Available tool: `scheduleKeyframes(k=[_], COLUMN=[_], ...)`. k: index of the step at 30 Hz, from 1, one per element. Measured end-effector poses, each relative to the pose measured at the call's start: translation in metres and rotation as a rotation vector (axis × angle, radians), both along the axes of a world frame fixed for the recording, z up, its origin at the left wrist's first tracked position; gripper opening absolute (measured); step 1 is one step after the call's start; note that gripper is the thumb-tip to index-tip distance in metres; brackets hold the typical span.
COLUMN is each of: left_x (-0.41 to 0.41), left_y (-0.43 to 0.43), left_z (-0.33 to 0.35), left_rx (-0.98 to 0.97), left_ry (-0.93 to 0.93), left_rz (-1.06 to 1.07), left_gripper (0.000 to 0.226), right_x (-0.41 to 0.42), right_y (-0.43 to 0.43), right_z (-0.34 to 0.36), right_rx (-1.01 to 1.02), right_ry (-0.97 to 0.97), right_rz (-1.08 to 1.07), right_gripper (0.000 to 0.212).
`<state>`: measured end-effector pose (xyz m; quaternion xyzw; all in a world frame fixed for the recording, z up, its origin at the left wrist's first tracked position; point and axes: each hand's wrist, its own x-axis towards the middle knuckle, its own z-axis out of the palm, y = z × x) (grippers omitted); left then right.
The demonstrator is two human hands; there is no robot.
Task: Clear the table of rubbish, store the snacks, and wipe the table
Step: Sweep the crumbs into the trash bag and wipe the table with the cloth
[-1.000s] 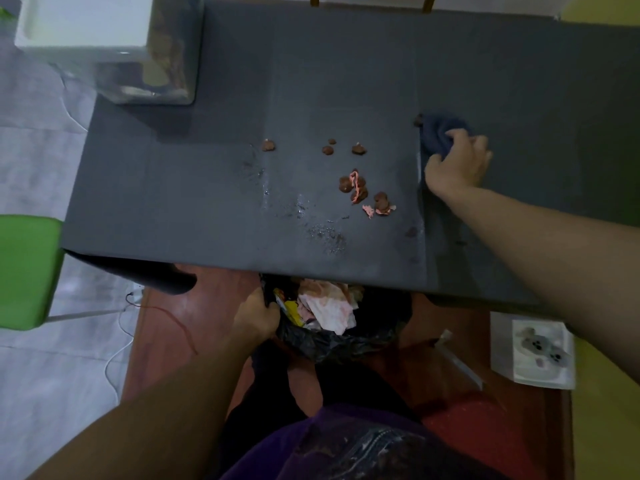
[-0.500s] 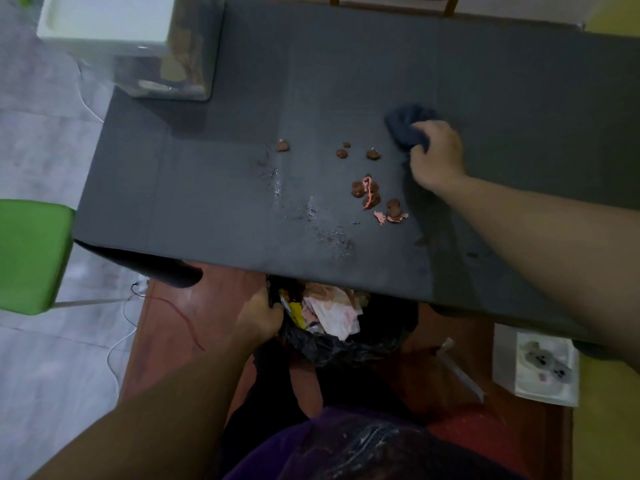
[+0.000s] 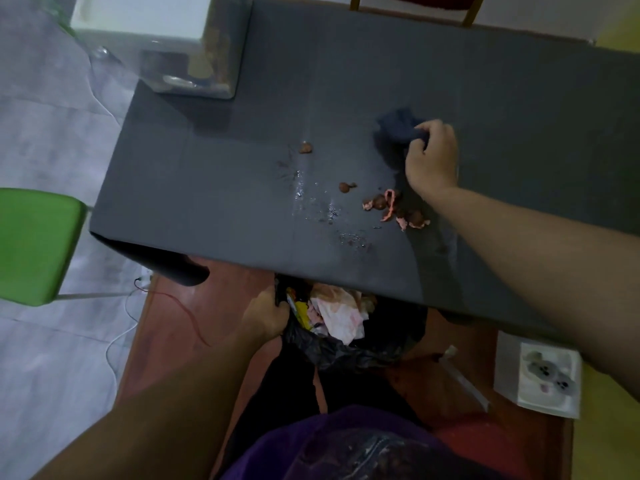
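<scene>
the right hand [image 3: 433,157] is over the dark grey tabletop [image 3: 381,64], right of the frame's middle, its grip curled tight round a crumpled dark blue cloth [image 3: 397,128] that bulges out to the upper left of the fingers; whether the cloth touches the surface cannot be told. just below that hand, near the wrist, lies a cluster of brown crumbs and pink wrapper scraps [image 3: 391,206]. a single brown lump [image 3: 346,187] sits a little to the left of the cluster, and another brown lump [image 3: 305,147] lies farther up and left. between and below these, shiny wet smears [image 3: 311,202] streak the tabletop toward its near edge. in the lower middle of the frame, just under that near edge, the left hand [image 3: 266,315] holds the rim of a black plastic rubbish bag [image 3: 346,351], its grip closed on the plastic so that the mouth gapes upward. inside the bag show a crumpled white and pink paper [image 3: 339,313] and a yellow wrapper [image 3: 302,311]. at the upper left of the frame a clear plastic box with a white lid [image 3: 194,57] stands on the far left corner of the tabletop, with blurred brownish things inside. a green chair seat [image 3: 34,244] is at the left edge, a white box printed with a grey animal figure [image 3: 540,375] sits at the lower right on the floor, and a thin red wire [image 3: 180,303] trails over the reddish-brown floor [image 3: 166,341] left of the bag.
</scene>
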<state>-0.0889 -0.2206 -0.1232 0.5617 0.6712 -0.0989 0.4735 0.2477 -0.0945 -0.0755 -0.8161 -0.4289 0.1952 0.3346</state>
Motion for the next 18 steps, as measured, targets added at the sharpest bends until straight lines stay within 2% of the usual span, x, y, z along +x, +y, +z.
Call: scheduleKeyframes(k=[3,8,14,16,18], left_x=[-0.009,-0.018,-0.03,-0.035,-0.038], left_y=[0.006,0.014,0.022,0.023,0.025], left_z=[0.0,0.009,0.015,0.015,0.014], left_rx=[-0.008,-0.03,-0.041,-0.038,-0.045], left_ry=[-0.005,-0.014,-0.025,-0.011,-0.012], left_rz=[-0.006,0.001,-0.032,-0.038,-0.049], left_gripper=[0.007,0.013,0.015,0.016,0.01], right_x=[-0.013,-0.045,-0.077,-0.085,-0.095], right_y=[0.013,0.019,0.056,0.066,0.071], right_z=[-0.007,-0.006,0.002,0.003,0.003], right_rx=[-0.138,-0.172,-0.011,-0.028,-0.088], right_ry=[-0.047,-0.016,0.06,0.085,0.06], right_rz=[0.094,0.29,-0.034,0.016,0.179], right_gripper=[0.027,0.019,0.014,0.025,0.039])
